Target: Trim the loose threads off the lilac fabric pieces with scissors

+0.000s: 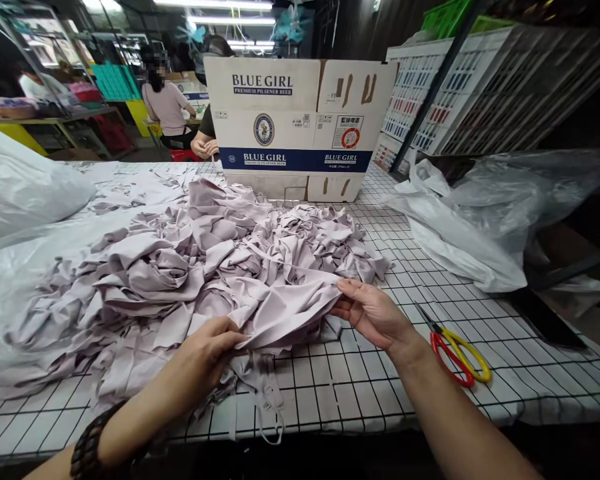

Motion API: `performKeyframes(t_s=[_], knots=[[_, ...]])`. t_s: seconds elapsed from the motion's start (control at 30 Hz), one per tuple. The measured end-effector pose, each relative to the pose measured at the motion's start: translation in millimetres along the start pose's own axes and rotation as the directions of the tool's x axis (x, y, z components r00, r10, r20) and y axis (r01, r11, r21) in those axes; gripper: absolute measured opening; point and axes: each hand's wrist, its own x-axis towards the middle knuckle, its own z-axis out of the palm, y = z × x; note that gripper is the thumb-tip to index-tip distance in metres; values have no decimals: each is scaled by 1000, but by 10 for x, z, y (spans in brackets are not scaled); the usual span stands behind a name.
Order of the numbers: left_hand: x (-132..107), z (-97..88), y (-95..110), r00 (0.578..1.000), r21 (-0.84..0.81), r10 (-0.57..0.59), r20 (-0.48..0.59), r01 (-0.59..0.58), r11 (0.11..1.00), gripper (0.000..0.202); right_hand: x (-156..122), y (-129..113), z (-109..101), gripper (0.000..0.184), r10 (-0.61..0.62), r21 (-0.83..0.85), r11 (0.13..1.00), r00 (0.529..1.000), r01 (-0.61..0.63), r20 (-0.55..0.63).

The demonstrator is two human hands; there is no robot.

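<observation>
Stretched between my two hands is a piece of pale lilac fabric (pixel 290 307). My left hand (pixel 213 350) pinches its near left edge, while the fingers of my right hand (pixel 367 310) close on its right end. Behind and to the left spreads a large tangled heap of the same lilac fabric (pixel 155 267), which the held piece still overlaps. Thin strips (pixel 270 400) dangle or lie near the table's front edge beside my left hand. Scissors (pixel 460 353) with one red and one yellow handle rest on the table to the right of my right hand.
A Blue Girl beer carton (pixel 290 127) stands behind the heap on the grid-patterned tablecloth (pixel 330 393). Clear plastic bags (pixel 25 187) lie left, and more plastic (pixel 470 220) lies right, near a dark flat object (pixel 547 320). White crates (pixel 445 87) and people are beyond.
</observation>
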Motion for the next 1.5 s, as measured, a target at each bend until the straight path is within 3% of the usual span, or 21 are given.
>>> performKeyframes(t_s=[0.07,0.13,0.2,0.3,0.37,0.47,0.53,0.6,0.67,0.73,0.8,0.9,1.03,1.13,1.23,1.3,1.33,1.4,1.43,1.47,1.5], knots=[[-114,-37,46,1000,-41,-3,-15,2,999,28,-85,65,100,17,-33,107,994,999,32,0],[-213,-19,99,999,-90,-22,38,25,996,28,-174,135,170,18,-61,182,981,998,62,-13],[-281,37,154,982,-120,-67,177,89,989,22,-266,195,204,18,-74,220,972,997,78,-26],[-272,124,238,920,-130,-113,375,173,976,10,-391,236,209,17,-69,227,971,997,76,-38],[-162,151,280,939,-159,-136,317,194,968,20,-455,217,207,18,-55,218,974,998,62,-39],[173,161,298,990,-179,-137,26,139,974,29,-529,130,228,22,-18,168,986,1000,21,-20],[481,173,279,999,-119,-19,-43,13,993,47,-577,48,247,23,-2,63,998,1000,0,24],[804,183,248,995,-55,91,43,-88,995,63,-629,-53,250,25,-11,-120,993,997,21,80],[1079,162,222,974,-55,166,153,-159,986,55,-682,-189,234,25,-33,-355,932,991,79,132],[1253,81,222,939,-121,195,285,-167,979,35,-724,-376,212,21,-83,-592,785,978,183,192],[1309,-59,259,919,-176,173,353,-117,977,11,-740,-608,212,14,-170,-749,575,943,330,285],[1226,-303,377,966,-148,120,230,-87,985,29,-696,-980,295,15,-358,-796,250,816,552,454],[1022,-508,556,996,-41,86,-31,-87,995,38,-580,-1367,550,20,-532,-680,-84,544,728,649],[885,-591,660,962,96,119,-247,-98,991,30,-546,-1544,769,20,-589,-581,-212,372,786,717],[735,-718,759,865,209,173,-471,-81,974,23,-525,-1638,936,20,-635,-540,-319,248,779,732],[632,-801,815,824,102,80,-561,-27,994,18,-444,-1639,1000,26,-665,-523,-370,174,768,726],[588,-818,830,831,-28,-18,-556,3,1000,14,-367,-1612,1017,30,-680,-519,-378,151,766,718],[530,-760,810,882,-411,-267,-388,94,907,16,-137,-1494,1026,36,-694,-533,-323,187,782,695],[518,-676,773,901,-615,-370,-226,163,772,24,7,-1401,1019,37,-691,-557,-269,245,786,680],[516,-556,722,902,-781,-429,-39,240,576,33,159,-1288,1004,37,-675,-595,-202,330,778,660],[520,-408,660,877,-882,-460,135,318,347,40,308,-1159,977,36,-646,-641,-133,424,756,635]])
